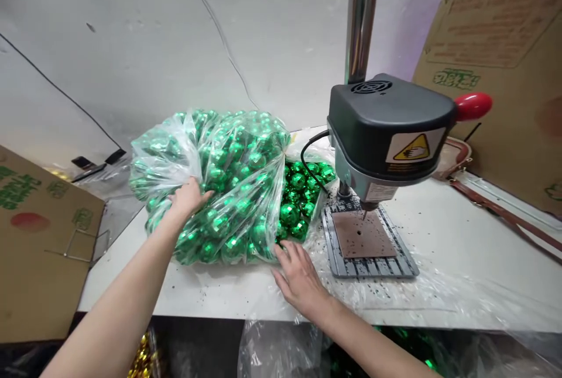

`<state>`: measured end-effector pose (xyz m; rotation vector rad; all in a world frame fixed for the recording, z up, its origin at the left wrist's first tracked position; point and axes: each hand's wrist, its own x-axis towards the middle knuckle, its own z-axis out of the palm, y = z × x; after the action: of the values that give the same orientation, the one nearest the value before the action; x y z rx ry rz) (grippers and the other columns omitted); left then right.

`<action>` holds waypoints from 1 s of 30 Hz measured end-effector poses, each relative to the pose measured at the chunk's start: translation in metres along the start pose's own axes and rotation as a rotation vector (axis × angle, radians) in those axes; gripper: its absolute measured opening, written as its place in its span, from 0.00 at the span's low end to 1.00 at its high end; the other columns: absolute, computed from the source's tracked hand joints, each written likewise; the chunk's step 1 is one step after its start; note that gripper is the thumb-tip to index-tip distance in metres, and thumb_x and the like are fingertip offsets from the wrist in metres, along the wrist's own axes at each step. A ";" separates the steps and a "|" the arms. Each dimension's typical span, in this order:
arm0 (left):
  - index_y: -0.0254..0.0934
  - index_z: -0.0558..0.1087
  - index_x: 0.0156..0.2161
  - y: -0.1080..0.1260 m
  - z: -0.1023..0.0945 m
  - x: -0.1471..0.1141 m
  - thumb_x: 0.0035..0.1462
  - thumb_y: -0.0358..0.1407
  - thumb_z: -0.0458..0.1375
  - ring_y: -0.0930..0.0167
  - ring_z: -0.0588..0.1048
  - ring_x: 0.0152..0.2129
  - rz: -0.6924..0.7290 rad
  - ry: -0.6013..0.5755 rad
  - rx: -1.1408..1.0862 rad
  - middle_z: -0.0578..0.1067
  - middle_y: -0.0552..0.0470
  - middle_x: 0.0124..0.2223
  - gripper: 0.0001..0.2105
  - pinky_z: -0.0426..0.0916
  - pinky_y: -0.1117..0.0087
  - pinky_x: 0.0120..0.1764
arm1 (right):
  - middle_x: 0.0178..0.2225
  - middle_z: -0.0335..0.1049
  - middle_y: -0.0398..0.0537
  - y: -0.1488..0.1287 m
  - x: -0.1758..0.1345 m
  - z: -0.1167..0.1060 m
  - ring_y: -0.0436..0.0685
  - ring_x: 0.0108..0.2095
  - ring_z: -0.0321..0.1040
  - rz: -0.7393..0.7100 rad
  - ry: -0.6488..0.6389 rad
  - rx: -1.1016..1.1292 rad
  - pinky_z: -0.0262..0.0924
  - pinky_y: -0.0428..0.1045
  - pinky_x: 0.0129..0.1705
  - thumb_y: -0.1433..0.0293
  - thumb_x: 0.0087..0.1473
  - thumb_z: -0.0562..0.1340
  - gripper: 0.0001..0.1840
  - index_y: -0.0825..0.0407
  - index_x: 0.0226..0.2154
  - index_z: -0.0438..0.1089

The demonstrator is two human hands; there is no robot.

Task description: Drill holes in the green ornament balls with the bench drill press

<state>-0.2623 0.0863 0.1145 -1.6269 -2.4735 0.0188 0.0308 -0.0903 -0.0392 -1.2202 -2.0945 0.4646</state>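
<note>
A large clear plastic bag (pixel 237 191) packed with shiny green faceted balls lies on the white table. My left hand (pixel 188 198) rests against the front left of the bag, thumb and fingers apart, beside a whitish bunched part of the plastic. At the bag's lower right corner is my right hand (pixel 301 277), its fingers spread and the tips at the plastic. Loose green balls (pixel 296 196) show uncovered just right of the bag, partly hidden behind it. A small drill press (pixel 389 132) stands to the right of both hands.
Under the drill bit, a brown board (pixel 364 236) with a hole lies on the slotted metal base (pixel 408 267). Dark shavings are scattered around. Cardboard boxes flank the table at left (pixel 39 261) and right (pixel 496 44). Clear plastic sheeting (pixel 456 290) covers the front edge. A brown strap (pixel 496 208) lies right.
</note>
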 end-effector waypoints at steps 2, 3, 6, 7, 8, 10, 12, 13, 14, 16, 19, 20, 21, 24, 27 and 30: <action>0.22 0.63 0.64 0.001 0.004 -0.010 0.65 0.53 0.53 0.36 0.73 0.56 -0.081 -0.012 0.043 0.74 0.18 0.56 0.35 0.68 0.38 0.52 | 0.61 0.64 0.57 0.000 0.006 0.009 0.62 0.55 0.63 -0.014 -0.017 -0.024 0.68 0.61 0.59 0.67 0.63 0.57 0.32 0.47 0.68 0.56; 0.23 0.62 0.65 0.002 0.008 -0.014 0.66 0.54 0.50 0.36 0.71 0.57 -0.085 -0.017 0.046 0.72 0.17 0.58 0.36 0.66 0.36 0.53 | 0.64 0.62 0.58 0.000 0.010 0.014 0.63 0.56 0.63 -0.024 -0.029 -0.036 0.67 0.62 0.60 0.68 0.62 0.57 0.33 0.47 0.68 0.55; 0.26 0.61 0.68 0.001 0.016 -0.019 0.67 0.55 0.47 0.37 0.67 0.61 -0.018 -0.065 0.063 0.67 0.18 0.64 0.36 0.61 0.35 0.57 | 0.68 0.56 0.62 -0.001 0.022 0.026 0.66 0.57 0.63 -0.054 -0.061 -0.069 0.65 0.66 0.62 0.70 0.59 0.61 0.39 0.49 0.70 0.52; 0.27 0.61 0.69 -0.001 0.016 -0.018 0.66 0.55 0.48 0.38 0.67 0.62 0.011 -0.092 0.071 0.66 0.19 0.64 0.37 0.60 0.34 0.58 | 0.69 0.56 0.63 -0.001 0.024 0.027 0.67 0.58 0.63 -0.067 -0.067 -0.074 0.65 0.67 0.61 0.69 0.58 0.61 0.40 0.49 0.71 0.51; 0.28 0.62 0.68 -0.003 0.014 -0.017 0.66 0.56 0.48 0.38 0.67 0.61 0.033 -0.114 0.079 0.66 0.20 0.64 0.37 0.58 0.33 0.59 | 0.68 0.56 0.64 -0.002 0.024 0.026 0.68 0.58 0.63 -0.080 -0.068 -0.078 0.66 0.67 0.61 0.68 0.58 0.62 0.41 0.50 0.71 0.51; 0.30 0.67 0.65 -0.008 0.008 -0.014 0.65 0.57 0.48 0.36 0.66 0.61 0.036 -0.099 0.096 0.67 0.21 0.64 0.36 0.55 0.31 0.59 | 0.68 0.57 0.66 -0.003 0.020 0.015 0.69 0.61 0.61 -0.108 -0.049 -0.083 0.65 0.68 0.61 0.67 0.60 0.60 0.40 0.52 0.71 0.50; 0.31 0.73 0.61 -0.012 0.002 -0.015 0.65 0.58 0.48 0.35 0.64 0.61 0.013 0.003 0.098 0.67 0.20 0.63 0.34 0.54 0.30 0.59 | 0.68 0.56 0.67 -0.004 0.010 -0.006 0.70 0.64 0.59 -0.146 -0.008 -0.087 0.64 0.69 0.63 0.69 0.61 0.58 0.37 0.53 0.70 0.52; 0.31 0.74 0.59 -0.014 0.000 -0.018 0.65 0.58 0.47 0.35 0.64 0.61 -0.001 0.063 0.085 0.67 0.20 0.63 0.34 0.55 0.31 0.58 | 0.69 0.57 0.65 -0.004 0.004 -0.020 0.69 0.65 0.59 -0.180 0.013 -0.084 0.64 0.69 0.64 0.69 0.62 0.57 0.35 0.52 0.70 0.53; 0.30 0.75 0.58 -0.015 -0.001 -0.021 0.66 0.58 0.47 0.35 0.64 0.61 -0.013 0.112 0.064 0.66 0.19 0.63 0.34 0.56 0.32 0.58 | 0.68 0.58 0.61 -0.002 -0.002 -0.035 0.67 0.64 0.60 -0.222 0.031 -0.077 0.65 0.66 0.64 0.69 0.62 0.57 0.34 0.49 0.69 0.55; 0.30 0.75 0.58 -0.017 -0.001 -0.029 0.66 0.57 0.47 0.36 0.64 0.60 -0.030 0.177 0.010 0.65 0.19 0.62 0.33 0.57 0.34 0.58 | 0.65 0.65 0.55 0.005 -0.013 -0.070 0.62 0.63 0.63 -0.307 0.070 -0.061 0.68 0.61 0.64 0.69 0.63 0.58 0.28 0.46 0.65 0.62; 0.30 0.73 0.60 -0.020 -0.002 -0.039 0.66 0.56 0.49 0.36 0.62 0.61 -0.074 0.237 -0.075 0.64 0.21 0.63 0.32 0.57 0.36 0.59 | 0.60 0.70 0.53 0.028 -0.025 -0.125 0.57 0.61 0.66 -0.371 0.173 -0.044 0.70 0.58 0.62 0.71 0.63 0.59 0.22 0.47 0.59 0.69; 0.30 0.72 0.61 -0.021 -0.004 -0.041 0.65 0.55 0.51 0.37 0.62 0.61 -0.090 0.253 -0.105 0.63 0.22 0.63 0.32 0.57 0.38 0.60 | 0.56 0.73 0.53 0.038 -0.029 -0.143 0.57 0.59 0.68 -0.393 0.265 -0.048 0.72 0.57 0.60 0.73 0.61 0.61 0.21 0.48 0.57 0.70; 0.29 0.71 0.61 -0.023 -0.006 -0.042 0.65 0.55 0.52 0.38 0.62 0.61 -0.103 0.266 -0.136 0.63 0.23 0.63 0.32 0.57 0.39 0.61 | 0.53 0.75 0.52 0.048 -0.033 -0.161 0.57 0.56 0.71 -0.404 0.353 -0.055 0.74 0.56 0.56 0.74 0.59 0.63 0.21 0.47 0.55 0.71; 0.28 0.67 0.63 -0.027 -0.015 -0.045 0.64 0.53 0.55 0.41 0.63 0.61 -0.133 0.297 -0.229 0.62 0.27 0.64 0.32 0.59 0.44 0.61 | 0.48 0.77 0.48 0.074 -0.046 -0.212 0.55 0.50 0.76 -0.333 0.453 -0.066 0.77 0.54 0.51 0.75 0.58 0.65 0.24 0.42 0.55 0.72; 0.28 0.64 0.62 -0.029 -0.024 -0.046 0.65 0.51 0.55 0.43 0.62 0.61 -0.174 0.341 -0.305 0.61 0.32 0.64 0.30 0.58 0.42 0.62 | 0.47 0.78 0.43 0.086 -0.052 -0.257 0.56 0.46 0.77 -0.173 0.587 -0.099 0.75 0.59 0.53 0.70 0.58 0.66 0.24 0.30 0.54 0.73; 0.27 0.60 0.62 -0.026 -0.032 -0.046 0.65 0.48 0.57 0.45 0.62 0.62 -0.224 0.383 -0.365 0.59 0.31 0.65 0.29 0.58 0.43 0.62 | 0.45 0.78 0.43 0.081 -0.041 -0.296 0.58 0.46 0.76 0.039 0.816 -0.025 0.71 0.63 0.53 0.65 0.57 0.67 0.17 0.27 0.47 0.77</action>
<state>-0.2636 0.0306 0.1420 -1.2970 -2.4260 -0.7397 0.3023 -0.0925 0.1106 -1.1947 -1.3782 -0.0595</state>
